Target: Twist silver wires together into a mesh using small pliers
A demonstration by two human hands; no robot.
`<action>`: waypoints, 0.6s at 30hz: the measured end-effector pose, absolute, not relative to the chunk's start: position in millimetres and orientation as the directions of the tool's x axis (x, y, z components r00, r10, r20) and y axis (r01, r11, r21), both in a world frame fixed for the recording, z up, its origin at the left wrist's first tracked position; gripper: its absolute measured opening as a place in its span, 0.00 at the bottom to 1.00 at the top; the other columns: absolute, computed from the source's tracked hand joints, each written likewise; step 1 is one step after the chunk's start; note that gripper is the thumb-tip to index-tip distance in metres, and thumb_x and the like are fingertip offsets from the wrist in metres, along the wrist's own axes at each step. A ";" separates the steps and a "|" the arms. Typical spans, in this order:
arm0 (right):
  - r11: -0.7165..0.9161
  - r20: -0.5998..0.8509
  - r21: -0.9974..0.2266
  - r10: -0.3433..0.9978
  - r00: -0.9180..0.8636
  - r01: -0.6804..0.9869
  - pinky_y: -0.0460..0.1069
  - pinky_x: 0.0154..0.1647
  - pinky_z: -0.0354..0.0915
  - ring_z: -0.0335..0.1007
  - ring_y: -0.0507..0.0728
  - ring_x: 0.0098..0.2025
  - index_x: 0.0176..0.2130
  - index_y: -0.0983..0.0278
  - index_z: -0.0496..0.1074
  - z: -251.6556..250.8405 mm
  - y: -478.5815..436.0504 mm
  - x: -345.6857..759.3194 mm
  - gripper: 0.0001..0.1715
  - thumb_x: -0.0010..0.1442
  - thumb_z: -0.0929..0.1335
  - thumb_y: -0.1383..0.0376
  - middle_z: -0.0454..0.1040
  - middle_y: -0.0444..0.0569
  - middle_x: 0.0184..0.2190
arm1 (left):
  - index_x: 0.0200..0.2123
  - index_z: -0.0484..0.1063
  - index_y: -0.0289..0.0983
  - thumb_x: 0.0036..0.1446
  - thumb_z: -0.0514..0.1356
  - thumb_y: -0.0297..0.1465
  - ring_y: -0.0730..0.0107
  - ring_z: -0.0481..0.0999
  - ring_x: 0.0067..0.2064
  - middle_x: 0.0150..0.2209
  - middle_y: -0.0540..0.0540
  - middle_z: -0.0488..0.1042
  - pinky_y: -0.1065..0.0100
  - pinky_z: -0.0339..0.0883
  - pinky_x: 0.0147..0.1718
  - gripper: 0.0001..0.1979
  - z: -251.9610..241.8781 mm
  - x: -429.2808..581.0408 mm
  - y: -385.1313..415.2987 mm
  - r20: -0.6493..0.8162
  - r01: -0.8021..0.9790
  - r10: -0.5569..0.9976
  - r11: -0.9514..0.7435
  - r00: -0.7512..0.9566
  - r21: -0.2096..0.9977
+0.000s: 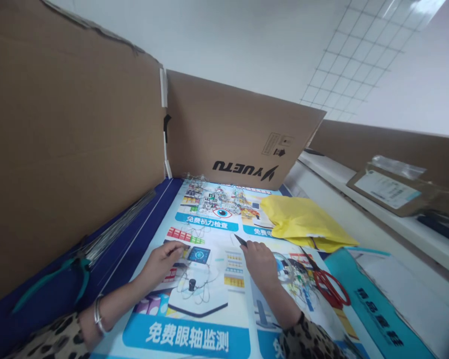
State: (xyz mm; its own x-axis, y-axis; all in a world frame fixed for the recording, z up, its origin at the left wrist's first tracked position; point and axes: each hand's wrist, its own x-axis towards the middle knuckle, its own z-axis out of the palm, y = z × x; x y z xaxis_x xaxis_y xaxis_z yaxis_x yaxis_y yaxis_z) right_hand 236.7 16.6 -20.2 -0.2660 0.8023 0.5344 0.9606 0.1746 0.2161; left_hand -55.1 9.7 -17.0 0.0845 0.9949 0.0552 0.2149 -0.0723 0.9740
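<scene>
My left hand [166, 258] is closed in a pinch over the printed poster [205, 326]. What its fingertips hold, if anything, is too small to make out. Opposite it, my right hand [260, 262] is wrapped round a slim dark pointed tool [241, 240], its tip directed up and left. The fingers hide most of that tool, so its exact kind does not show. Loops of thin wire [200, 294] lie on the poster between and below the hands. Tangled wire pieces with small coloured bits [224, 199] are spread farther back.
Red-handled scissors [331, 288] and a yellow bag [303, 219] lie to the right, beside a teal package [377, 304]. Teal-handled pliers [56, 281] and a bundle of straight wires [115, 227] lie left. Cardboard walls [224, 119] stand at the left and back.
</scene>
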 end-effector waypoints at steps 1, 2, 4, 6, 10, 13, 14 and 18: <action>0.184 0.549 0.206 0.791 -0.269 0.961 0.49 0.34 0.53 0.62 0.54 0.31 0.32 0.64 0.67 -20.1 14.4 235.7 0.15 0.64 0.58 0.61 0.68 0.47 0.25 | 0.35 0.74 0.36 0.52 0.56 0.40 0.62 0.74 0.40 0.36 0.46 0.76 0.64 0.67 0.43 0.14 -15.5 -54.8 9.2 0.060 0.212 0.996 -0.074 0.071 0.975; 0.193 0.562 0.196 0.781 -0.271 0.961 0.49 0.34 0.53 0.62 0.54 0.31 0.32 0.64 0.67 -20.0 11.9 234.9 0.15 0.64 0.58 0.61 0.67 0.47 0.25 | 0.35 0.74 0.36 0.52 0.56 0.41 0.61 0.74 0.41 0.36 0.46 0.76 0.63 0.67 0.43 0.15 -13.3 -54.4 8.1 0.063 0.208 0.996 -0.073 0.058 0.975; 0.216 0.582 0.173 0.764 -0.277 0.961 0.49 0.34 0.53 0.62 0.54 0.31 0.32 0.64 0.67 -19.5 6.5 233.1 0.15 0.64 0.58 0.61 0.67 0.46 0.24 | 0.36 0.73 0.36 0.52 0.56 0.41 0.61 0.74 0.42 0.37 0.45 0.76 0.62 0.66 0.45 0.15 -6.6 -52.8 3.7 0.068 0.193 0.997 -0.072 0.030 0.979; 0.246 0.598 0.149 0.749 -0.285 0.958 0.49 0.34 0.54 0.62 0.54 0.31 0.32 0.64 0.68 -18.3 0.7 230.1 0.14 0.64 0.58 0.61 0.67 0.46 0.24 | 0.37 0.72 0.36 0.52 0.57 0.41 0.59 0.73 0.44 0.38 0.44 0.75 0.60 0.64 0.47 0.16 2.5 -49.7 -4.4 0.069 0.161 0.997 -0.071 0.014 0.984; 0.330 0.621 0.102 0.716 -0.319 0.939 0.48 0.34 0.54 0.62 0.53 0.30 0.33 0.64 0.68 -15.4 -12.1 215.7 0.13 0.63 0.59 0.62 0.67 0.45 0.24 | 0.46 0.68 0.38 0.52 0.58 0.41 0.55 0.69 0.52 0.51 0.39 0.70 0.57 0.61 0.52 0.20 14.8 -36.0 -28.7 -0.008 0.003 0.995 0.007 0.095 1.000; 0.395 0.633 0.069 0.693 -0.346 0.916 0.48 0.34 0.55 0.62 0.53 0.30 0.33 0.64 0.68 -15.3 -22.3 199.1 0.12 0.63 0.59 0.62 0.67 0.45 0.24 | 0.54 0.61 0.40 0.50 0.61 0.43 0.52 0.64 0.56 0.59 0.38 0.60 0.55 0.60 0.53 0.29 8.6 -19.7 -44.4 -0.006 -0.130 0.977 0.035 0.215 0.991; 0.414 0.633 0.059 0.688 -0.354 0.908 0.48 0.33 0.55 0.62 0.53 0.30 0.33 0.64 0.68 -15.7 -25.7 193.8 0.13 0.63 0.59 0.61 0.67 0.45 0.24 | 0.57 0.56 0.42 0.50 0.61 0.43 0.52 0.62 0.58 0.61 0.38 0.54 0.55 0.59 0.53 0.32 4.4 -13.7 -47.9 -0.003 -0.168 0.974 0.043 0.228 0.985; 0.455 0.623 0.030 0.688 -0.372 0.890 0.48 0.33 0.55 0.62 0.54 0.30 0.32 0.63 0.67 -17.1 -37.3 178.9 0.12 0.63 0.60 0.62 0.67 0.46 0.24 | 0.61 0.45 0.43 0.51 0.60 0.44 0.53 0.55 0.62 0.65 0.39 0.42 0.56 0.54 0.57 0.39 -9.5 7.7 -55.3 0.021 -0.256 0.977 0.035 0.212 0.966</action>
State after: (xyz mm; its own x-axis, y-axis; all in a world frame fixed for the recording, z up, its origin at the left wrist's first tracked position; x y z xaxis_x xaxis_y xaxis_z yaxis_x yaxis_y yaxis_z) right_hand 178.9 -37.3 -17.1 -0.3724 0.6879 0.6230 0.8902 0.4546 0.0302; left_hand 7.7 -55.3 -9.5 0.2120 0.9770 0.0208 -0.2561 0.0350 0.9660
